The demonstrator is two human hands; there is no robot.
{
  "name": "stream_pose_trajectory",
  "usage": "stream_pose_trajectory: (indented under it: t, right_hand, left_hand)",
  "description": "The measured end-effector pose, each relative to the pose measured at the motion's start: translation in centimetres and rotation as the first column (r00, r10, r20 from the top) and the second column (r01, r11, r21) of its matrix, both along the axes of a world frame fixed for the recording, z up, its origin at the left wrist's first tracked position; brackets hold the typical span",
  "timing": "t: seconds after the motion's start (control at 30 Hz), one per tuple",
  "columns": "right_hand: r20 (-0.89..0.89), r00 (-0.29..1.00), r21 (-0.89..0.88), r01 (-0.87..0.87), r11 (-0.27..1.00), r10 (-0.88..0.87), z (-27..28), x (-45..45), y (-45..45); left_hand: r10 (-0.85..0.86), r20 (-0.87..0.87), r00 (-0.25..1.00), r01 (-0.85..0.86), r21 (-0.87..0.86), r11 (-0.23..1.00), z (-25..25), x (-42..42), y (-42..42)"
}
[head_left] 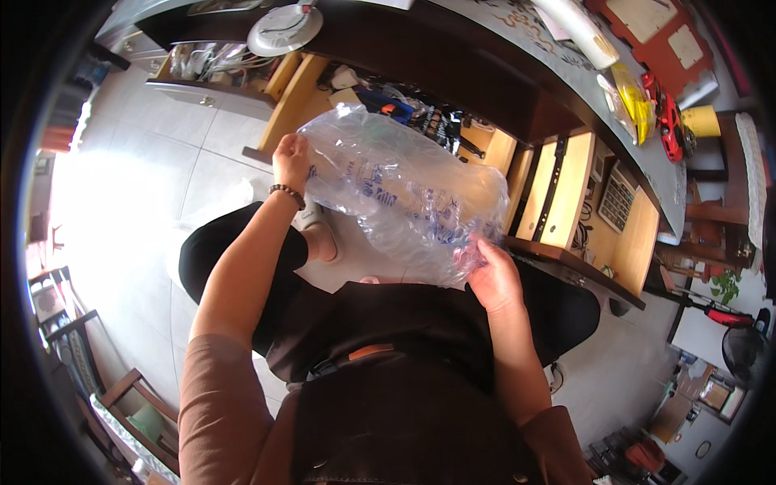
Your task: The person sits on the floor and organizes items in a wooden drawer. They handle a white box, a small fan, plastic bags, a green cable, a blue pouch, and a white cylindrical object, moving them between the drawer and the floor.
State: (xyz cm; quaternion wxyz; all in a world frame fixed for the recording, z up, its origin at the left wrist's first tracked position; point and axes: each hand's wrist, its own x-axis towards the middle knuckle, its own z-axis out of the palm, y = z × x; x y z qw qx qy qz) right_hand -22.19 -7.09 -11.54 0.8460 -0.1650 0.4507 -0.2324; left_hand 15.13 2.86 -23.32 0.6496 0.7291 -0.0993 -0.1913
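A large clear plastic bag (pixel 394 182) with blue print is stretched between my two hands, above the floor and in front of an open middle drawer (pixel 285 109). My left hand (pixel 291 159), with a beaded bracelet at the wrist, pinches its left end. Crumpled film at the bag's lower right corner is gripped by my right hand (pixel 494 273). Behind the bag, the drawer holds a blue and orange item (pixel 388 108), black items with print and other small things; the bag hides part of its contents.
An open left drawer (pixel 206 91) holds cables and bags. In the open right drawer (pixel 624 242) lie a calculator (pixel 617 197) and cables. On the desktop (pixel 570 79) are a red toy car (pixel 670 130), a yellow packet (pixel 633 106) and a white roll (pixel 576 30).
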Motion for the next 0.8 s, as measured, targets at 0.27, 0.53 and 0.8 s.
stream_pose_trajectory:
  t: [0.27,0.53,0.8]
  right_hand:
    - [0.252,0.965,-0.273,0.000,0.962,0.072,8.7,10.7,0.4]
    - [0.151,0.966,-0.495,-0.108,0.862,0.208,7.2,11.1,4.9]
    - [-0.536,0.766,-0.663,-0.642,-0.385,-0.355,15.1,5.5,4.1]
  left_hand:
    - [-0.406,0.509,0.759,0.502,-0.062,0.862,17.0,-14.0,2.9]
    - [-0.140,-0.143,0.980,0.093,-0.292,0.952,12.3,-16.7,4.0]
    - [-0.064,-0.155,0.986,-0.010,-0.436,0.900,14.4,-16.3,4.0]
